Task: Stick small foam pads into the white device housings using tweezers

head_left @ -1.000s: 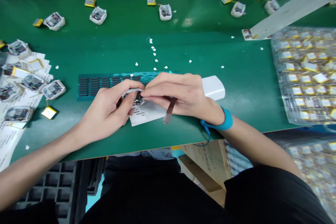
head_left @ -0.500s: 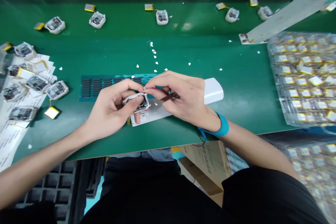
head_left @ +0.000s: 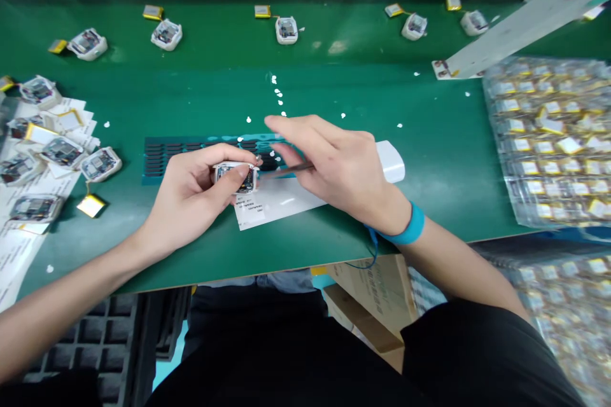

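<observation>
Head cam: white-cased unit [head_left: 247, 186] is pinched in L hand [head_left: 188, 197], long axis approx. L-R. Thin tool [head_left: 291, 169] is held in R hand [head_left: 351, 175], tip nr unit's R edge.

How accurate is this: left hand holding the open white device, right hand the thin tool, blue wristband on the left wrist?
Wrong wrist: the head view shows the blue wristband on the right. The left hand holds the open white device, the right hand the thin tool.

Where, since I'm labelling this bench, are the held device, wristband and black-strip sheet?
Held device [head_left: 247, 184]: head view, exposed circuit board.
Wristband [head_left: 414, 226]: head view, blue strap.
Black-strip sheet [head_left: 154, 159]: head view, strips, left end.
</observation>
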`<state>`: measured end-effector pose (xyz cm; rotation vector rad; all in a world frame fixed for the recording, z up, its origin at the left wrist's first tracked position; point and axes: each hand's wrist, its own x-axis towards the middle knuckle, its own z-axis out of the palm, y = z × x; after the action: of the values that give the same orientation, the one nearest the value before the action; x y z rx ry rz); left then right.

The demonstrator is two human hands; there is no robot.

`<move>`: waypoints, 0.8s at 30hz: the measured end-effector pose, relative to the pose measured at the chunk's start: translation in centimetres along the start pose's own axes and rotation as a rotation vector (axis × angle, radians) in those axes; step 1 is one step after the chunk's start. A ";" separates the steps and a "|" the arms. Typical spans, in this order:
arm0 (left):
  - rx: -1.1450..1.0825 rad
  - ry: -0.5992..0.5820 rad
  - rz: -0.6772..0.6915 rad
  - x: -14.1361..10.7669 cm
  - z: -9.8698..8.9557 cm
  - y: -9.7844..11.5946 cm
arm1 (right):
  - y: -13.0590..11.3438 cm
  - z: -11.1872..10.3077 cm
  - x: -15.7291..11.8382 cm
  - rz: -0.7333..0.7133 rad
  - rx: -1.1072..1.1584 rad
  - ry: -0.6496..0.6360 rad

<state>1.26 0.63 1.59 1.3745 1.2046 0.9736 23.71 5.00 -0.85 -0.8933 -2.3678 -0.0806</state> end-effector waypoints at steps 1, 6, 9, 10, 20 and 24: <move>0.003 -0.008 0.000 0.1 0.0 0.1 | -0.1 -0.1 0.0 -0.049 0.009 0.007; -0.047 -0.057 -0.029 0.1 -0.1 0.2 | -0.5 -0.7 0.0 -0.214 -0.141 0.012; -0.091 -0.075 -0.063 0.0 0.0 0.0 | -0.5 -1.0 0.3 -0.258 -0.201 -0.014; -0.098 -0.082 -0.074 -0.1 0.1 -0.1 | -0.4 -1.0 0.3 -0.271 -0.209 -0.009; -0.016 -0.061 -0.035 0.0 -0.2 -0.5 | -0.5 -0.8 0.0 -0.277 -0.188 -0.096; 0.020 -0.050 -0.037 -0.2 0.2 -0.8 | -1.0 -0.5 -0.1 -0.296 -0.156 -0.091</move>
<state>1.33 0.39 0.82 1.3790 1.2014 0.8987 23.41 4.09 -0.34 -0.6198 -2.5920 -0.3533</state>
